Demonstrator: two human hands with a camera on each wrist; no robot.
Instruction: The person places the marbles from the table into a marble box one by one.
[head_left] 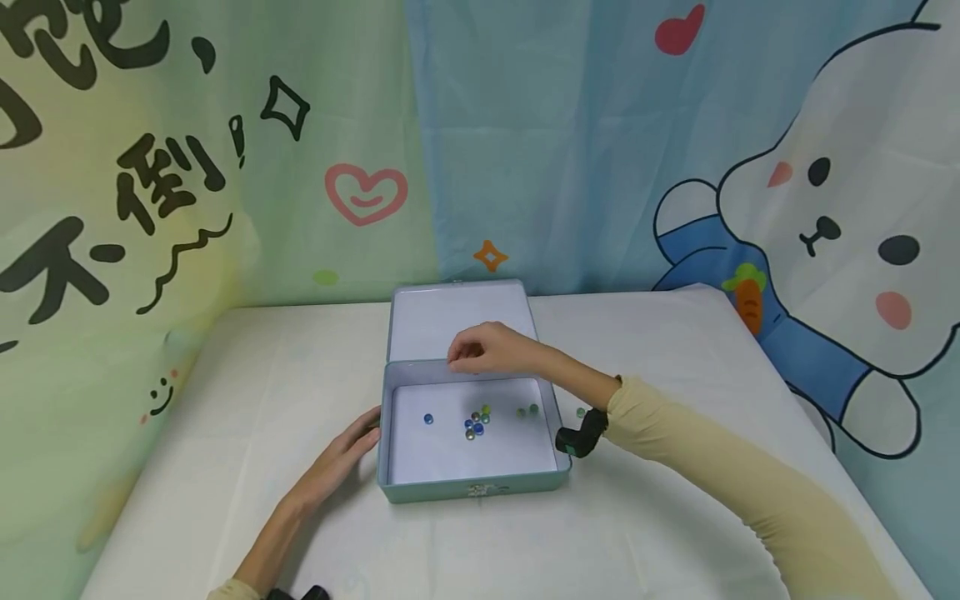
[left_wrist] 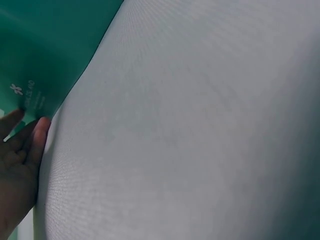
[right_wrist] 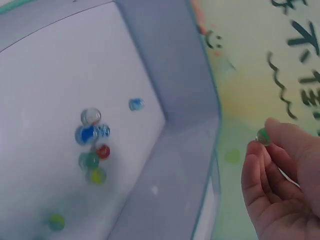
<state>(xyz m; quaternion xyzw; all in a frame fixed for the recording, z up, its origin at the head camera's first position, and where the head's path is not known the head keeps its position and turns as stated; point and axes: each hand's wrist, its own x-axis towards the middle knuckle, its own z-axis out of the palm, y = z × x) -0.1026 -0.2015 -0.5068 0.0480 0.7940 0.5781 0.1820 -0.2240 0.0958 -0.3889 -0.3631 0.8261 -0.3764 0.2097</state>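
A tin box [head_left: 420,493] with a pale inside stands on the white table, its lid [head_left: 405,325] swung back behind it. My right hand [head_left: 495,348] is over the back part of the box, thumb and fingertips pinching a green glass marble [right_wrist: 263,136]. On the box floor lie a group of mixed marbles with a blue marble [head_left: 479,429] among them, a lone blue marble [head_left: 428,419] to the left and green marbles, one of them a green marble [head_left: 533,409] at the right. Fingers extended, my left hand [head_left: 341,458] rests against the box's left side wall.
Another green marble [head_left: 581,412] lies on the white tablecloth [head_left: 315,367] outside the box, beside my right wrist. A black wrist camera [head_left: 581,433] sits near the box's right rim. Printed curtains [head_left: 517,150] hang behind the table.
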